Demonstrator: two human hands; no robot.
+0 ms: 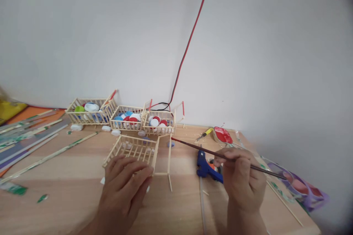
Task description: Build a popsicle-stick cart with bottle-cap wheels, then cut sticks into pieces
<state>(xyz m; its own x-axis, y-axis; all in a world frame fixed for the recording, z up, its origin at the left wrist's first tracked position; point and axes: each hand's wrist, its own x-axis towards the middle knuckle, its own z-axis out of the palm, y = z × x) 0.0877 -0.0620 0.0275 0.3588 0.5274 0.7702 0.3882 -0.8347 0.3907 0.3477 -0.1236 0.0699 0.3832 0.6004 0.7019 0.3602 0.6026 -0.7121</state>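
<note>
A small cart made of thin wooden sticks [138, 146] lies on the table in front of me. My left hand [128, 181] is closed over its near side, fingers bent along the rim and thumb low at the side. In my right hand [242, 178] is a slim paintbrush [202, 149], pinched between thumb and fingers and pointing left. Its red tip meets the far end of the cart's handle frame [170, 154], which is bare wood. A dish of red paint [223, 136] stands beyond my right hand.
Behind stand three similar stick carts [91, 117], [127, 124], [159, 126] filled with bottle caps, with red handles. A blue glue gun [204, 165] and a yellow cutter knife [205, 133] lie near my right hand. Loose sticks [49, 158] spread left. A purple pouch [309, 194] lies right.
</note>
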